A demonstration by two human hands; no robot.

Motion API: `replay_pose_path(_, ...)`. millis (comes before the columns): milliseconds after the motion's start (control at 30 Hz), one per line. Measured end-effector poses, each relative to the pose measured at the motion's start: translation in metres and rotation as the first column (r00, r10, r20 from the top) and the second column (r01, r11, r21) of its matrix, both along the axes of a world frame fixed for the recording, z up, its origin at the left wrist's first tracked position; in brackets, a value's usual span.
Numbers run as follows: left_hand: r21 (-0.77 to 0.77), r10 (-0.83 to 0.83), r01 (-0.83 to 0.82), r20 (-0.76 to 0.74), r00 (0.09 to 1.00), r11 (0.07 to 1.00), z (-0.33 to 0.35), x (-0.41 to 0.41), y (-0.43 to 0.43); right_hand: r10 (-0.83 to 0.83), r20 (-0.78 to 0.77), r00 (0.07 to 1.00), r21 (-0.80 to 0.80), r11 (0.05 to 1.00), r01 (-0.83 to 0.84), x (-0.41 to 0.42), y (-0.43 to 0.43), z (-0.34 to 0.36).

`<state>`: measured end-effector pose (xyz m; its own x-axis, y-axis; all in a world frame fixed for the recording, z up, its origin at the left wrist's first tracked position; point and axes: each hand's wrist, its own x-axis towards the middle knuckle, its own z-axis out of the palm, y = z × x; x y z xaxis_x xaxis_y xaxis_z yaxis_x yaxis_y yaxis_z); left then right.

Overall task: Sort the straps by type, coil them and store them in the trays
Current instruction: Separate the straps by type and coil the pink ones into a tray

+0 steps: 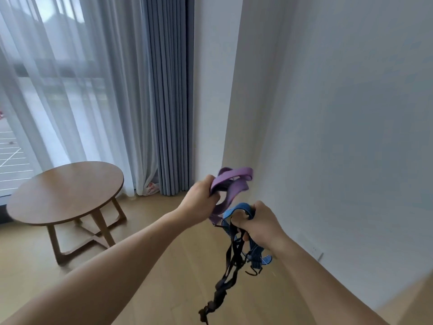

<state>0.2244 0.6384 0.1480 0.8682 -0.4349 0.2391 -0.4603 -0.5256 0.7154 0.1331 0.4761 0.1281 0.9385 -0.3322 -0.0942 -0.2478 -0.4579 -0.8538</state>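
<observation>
Clutching bunched purple flat fabric strap (232,181) in left grip (199,198), wrapping fingers round it, raising it before white wall (328,113). Clenching blue webbing strap with dark stripes (241,208) plus thin black strap (232,266) in right grip (260,225), letting ends dangle over pale wooden floor (164,266). Holding all three well apart from round brown wooden table (65,191) at left.

Left grip (199,195), right grip (260,227) bare (forearms (105,261) uncovered too).

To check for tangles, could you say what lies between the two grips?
In the head view, parts of the purple strap and the blue strap lie between left grip and right grip.
</observation>
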Motion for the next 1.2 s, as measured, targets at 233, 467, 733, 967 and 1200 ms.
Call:
replay_pose_path(233, -0.173, 0.072, -0.068, 0.021, 0.997, 0.983, 0.003, 0.015, 0.010, -0.082, -0.129, 0.988, -0.215, 0.975, 0.053, 0.006, 0.015, -0.007)
replay_pose_path(467, -0.026, 0.143, -0.141, 0.180, 0.973, 0.990, -0.005, 0.025, 0.013, -0.159, 0.040, 0.986, -0.406, 0.899, 0.162, 0.008, 0.018, 0.003)
replay_pose_path(733, -0.325, -0.120, 0.040, -0.230, 0.966, 0.945, -0.016, 0.009, -0.004, -0.079, -0.128, 0.989, -0.485, 0.874, 0.007, 0.004, 0.012, 0.021)
replay_pose_path(967, -0.774, -0.541, -0.206, -0.580, 0.609, 0.598, 0.018, -0.012, -0.038, -0.110, -0.272, 0.956, -0.550, 0.833, -0.060, -0.030, 0.010, -0.001)
replay_pose_path(1200, -0.665, -0.594, 0.056, -0.623, 0.508, 0.745, 0.001, -0.056, -0.074, -0.317, -0.094, 0.944, -0.145, 0.942, 0.302, -0.079, -0.016, 0.007)
